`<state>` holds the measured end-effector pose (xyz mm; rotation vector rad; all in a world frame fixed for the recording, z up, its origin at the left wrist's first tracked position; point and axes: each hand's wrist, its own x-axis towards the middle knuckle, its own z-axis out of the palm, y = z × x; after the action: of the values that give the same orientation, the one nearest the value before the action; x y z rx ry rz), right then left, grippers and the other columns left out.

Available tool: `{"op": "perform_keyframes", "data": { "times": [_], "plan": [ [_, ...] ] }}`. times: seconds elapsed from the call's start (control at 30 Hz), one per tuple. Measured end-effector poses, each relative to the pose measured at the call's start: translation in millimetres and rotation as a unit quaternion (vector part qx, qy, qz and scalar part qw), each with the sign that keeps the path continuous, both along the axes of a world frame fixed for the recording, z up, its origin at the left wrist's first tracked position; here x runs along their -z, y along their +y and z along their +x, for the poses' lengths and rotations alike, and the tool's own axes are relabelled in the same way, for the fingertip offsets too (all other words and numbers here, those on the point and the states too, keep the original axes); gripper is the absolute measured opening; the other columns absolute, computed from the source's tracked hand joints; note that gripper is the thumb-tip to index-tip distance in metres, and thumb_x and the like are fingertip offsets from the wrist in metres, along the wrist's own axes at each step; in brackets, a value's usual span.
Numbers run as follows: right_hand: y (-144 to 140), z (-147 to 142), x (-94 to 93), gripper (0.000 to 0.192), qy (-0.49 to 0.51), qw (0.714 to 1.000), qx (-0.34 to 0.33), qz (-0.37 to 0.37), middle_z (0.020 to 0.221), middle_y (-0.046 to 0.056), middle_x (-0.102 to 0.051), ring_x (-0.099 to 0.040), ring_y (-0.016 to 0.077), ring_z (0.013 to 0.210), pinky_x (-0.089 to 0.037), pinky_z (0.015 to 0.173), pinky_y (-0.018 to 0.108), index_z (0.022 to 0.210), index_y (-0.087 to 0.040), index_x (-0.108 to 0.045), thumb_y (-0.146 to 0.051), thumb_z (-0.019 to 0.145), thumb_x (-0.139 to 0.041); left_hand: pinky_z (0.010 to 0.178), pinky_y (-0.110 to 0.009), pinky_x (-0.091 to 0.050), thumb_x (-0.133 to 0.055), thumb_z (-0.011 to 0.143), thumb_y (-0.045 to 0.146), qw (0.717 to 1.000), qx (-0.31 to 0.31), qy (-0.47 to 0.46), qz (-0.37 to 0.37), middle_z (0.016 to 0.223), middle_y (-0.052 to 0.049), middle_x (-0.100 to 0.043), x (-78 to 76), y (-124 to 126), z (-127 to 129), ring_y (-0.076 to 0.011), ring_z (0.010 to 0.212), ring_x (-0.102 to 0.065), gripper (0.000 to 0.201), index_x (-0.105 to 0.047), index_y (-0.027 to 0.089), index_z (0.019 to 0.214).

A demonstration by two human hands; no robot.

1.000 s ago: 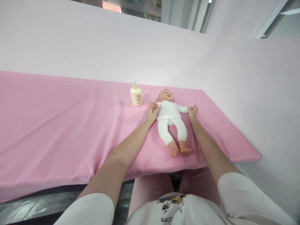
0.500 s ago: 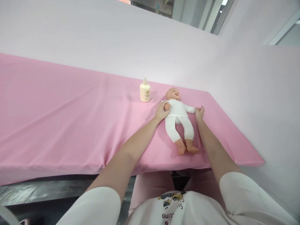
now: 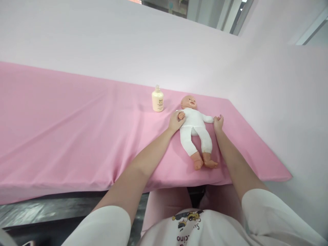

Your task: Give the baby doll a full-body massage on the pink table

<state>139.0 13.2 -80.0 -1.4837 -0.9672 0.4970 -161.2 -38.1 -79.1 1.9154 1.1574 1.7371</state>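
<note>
Two hands, left hand [image 3: 175, 122], right hand [image 3: 218, 123], gripping doll [image 3: 194, 130], cream-filled bottle [image 3: 157, 100] nearby

The doll [image 3: 194, 128] has smooth, slightly glossy plastic skin on head and feet and wears a matt white knit cloth suit. It lies on a matt pink cloth sheet [image 3: 77, 130], faintly creased, beside a smooth cream plastic bottle [image 3: 157, 99].
</note>
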Motion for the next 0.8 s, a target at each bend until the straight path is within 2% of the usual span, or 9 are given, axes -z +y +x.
{"op": "perform_keyframes", "data": {
  "times": [0.17,0.33,0.53,0.63,0.8],
  "plan": [
    [4,3,5.1,0.064,0.004,1.0,-0.001,0.005,0.145,0.02,-0.054,-0.059,0.0264,0.134,-0.041,0.122,0.045,0.142,-0.012,-0.05,-0.025,0.08,-0.058,0.093,-0.038,-0.054,-0.068,0.086,0.029,1.0,0.012,-0.007,0.001,0.094,-0.004,-0.073,-4.2,-5,-1,-0.0215,0.093,-0.068,0.009,-0.064,0.022,0.09],
    [7,5,9.9,0.058,0.009,1.0,0.005,0.001,0.139,0.02,-0.056,-0.06,0.027,0.13,-0.044,0.12,0.048,0.135,-0.011,-0.055,-0.028,0.08,-0.058,0.091,-0.04,-0.054,-0.073,0.084,0.033,1.0,0.016,0.008,0.022,0.088,-0.003,-0.073,-3.5,-9,2,-0.0223,0.089,-0.068,0.013,-0.064,0.023,0.083],
    [-1,3,12.2,0.055,-0.039,0.999,-0.012,-0.004,0.141,0.02,-0.053,-0.058,0.0296,0.133,-0.044,0.119,0.053,0.132,-0.016,-0.057,-0.031,0.08,-0.057,0.105,-0.045,-0.05,-0.075,0.087,0.042,0.998,0.007,0.055,0.038,0.092,-0.004,-0.076,3.5,-16,6,-0.0256,0.103,-0.069,0.019,-0.067,0.025,0.084],
    [-6,2,15.7,0.057,-0.08,0.997,-0.019,-0.009,0.147,0.02,-0.049,-0.055,0.0298,0.137,-0.04,0.123,0.052,0.136,-0.015,-0.056,-0.034,0.082,-0.056,0.109,-0.047,-0.048,-0.075,0.088,0.039,0.997,-0.002,0.065,0.031,0.095,-0.004,-0.078,5.3,-21,7,-0.0271,0.111,-0.068,0.015,-0.069,0.026,0.088],
    [-14,1,19.6,0.055,-0.111,0.992,-0.053,-0.012,0.157,0.015,-0.043,-0.048,0.033,0.145,-0.035,0.124,0.062,0.142,-0.027,-0.051,-0.046,0.09,-0.053,0.108,-0.046,-0.046,-0.069,0.089,0.029,0.994,0.005,0.104,0.018,0.097,-0.003,-0.078,2.1,-29,8,-0.0264,0.109,-0.068,0.004,-0.07,0.026,0.086]
  ]
}}
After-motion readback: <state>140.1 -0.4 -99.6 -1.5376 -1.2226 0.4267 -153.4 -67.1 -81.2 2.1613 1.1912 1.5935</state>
